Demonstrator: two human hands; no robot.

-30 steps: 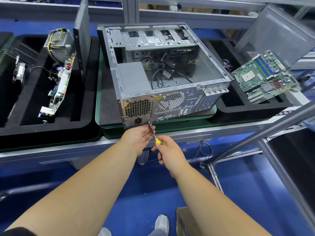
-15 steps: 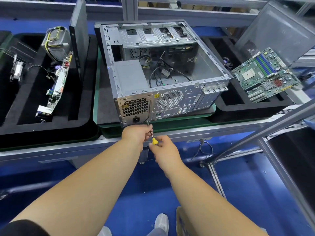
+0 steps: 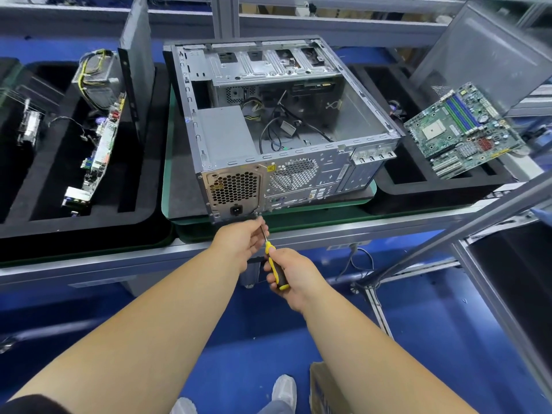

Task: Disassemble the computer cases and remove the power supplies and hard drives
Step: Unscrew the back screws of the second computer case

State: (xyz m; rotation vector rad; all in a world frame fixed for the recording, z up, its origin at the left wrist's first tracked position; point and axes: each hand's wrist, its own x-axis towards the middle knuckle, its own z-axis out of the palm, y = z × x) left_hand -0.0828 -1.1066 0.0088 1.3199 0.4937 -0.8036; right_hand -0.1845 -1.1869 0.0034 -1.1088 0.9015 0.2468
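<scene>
The open computer case [image 3: 280,127] is lying on its side on a green mat [image 3: 322,212] at the middle of the bench, its rear panel facing the person and sitting close to the bench's front edge [image 3: 388,222]. The power supply [image 3: 230,162] is sitting in the case's 7 o'clock corner. The right hand [image 3: 294,274] is gripping the yellow-and-black handle of a screwdriver [image 3: 273,258], whose tip is meeting the rear panel just below the supply's lower right corner. The left hand [image 3: 239,243] is pinching the shaft near the tip.

Open floor is lying below the bench toward 6 o'clock. A black foam tray [image 3: 143,216] is crowding the case at 9 o'clock, holding a board on edge. Another tray [image 3: 418,186] at 3 o'clock is carrying a motherboard [image 3: 463,132]. A slanting metal strut [image 3: 466,225] is crossing at 4 o'clock, near the right forearm.
</scene>
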